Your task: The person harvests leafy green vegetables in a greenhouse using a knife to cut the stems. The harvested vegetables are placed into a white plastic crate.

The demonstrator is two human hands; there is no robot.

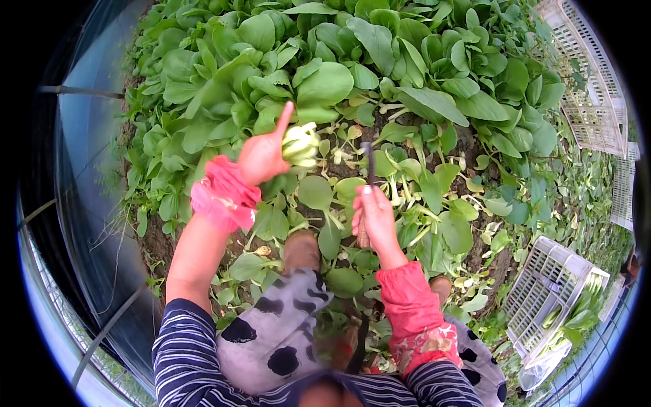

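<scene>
My left hand [264, 155] grips a leafy green plant, likely bok choy, its pale cut-looking stem base [301, 144] pointing right and its leaves lying to the left and below. The index finger sticks out, and the hand is slightly blurred. My right hand [375, 217] is closed round the brown handle [363, 231] of a small bladed tool, whose dark narrow blade [371, 163] points away from me, apart from the plant. Loose leaves and stems [407, 183] lie on the soil around and beneath the right hand.
Dense leafy greens [376, 46] grow ahead. At right lies a tilted plastic crate [541, 295] with greens [582, 310] at its open side; another crate [592, 86] stands farther up. Plastic sheeting [96, 152] and poles [104, 333] border the left. My boot [301, 252] is among the leaves.
</scene>
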